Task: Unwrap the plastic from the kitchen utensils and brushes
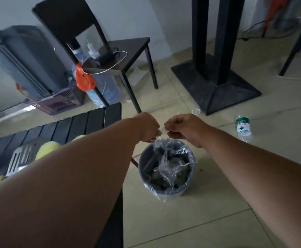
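Both my hands are stretched out over a grey waste bin on the floor. My left hand and my right hand each pinch a strip of clear plastic wrap, which hangs crumpled down into the bin. The two hands almost touch. On the black slatted table at the left lie a metal slotted spatula and yellow-green brush or sponge heads, partly hidden by my left forearm.
A black chair with a cable and bottles stands behind the table. A black pedestal base rises at the right. A plastic water bottle and a small cup lie on the tiled floor. A purple crate sits far left.
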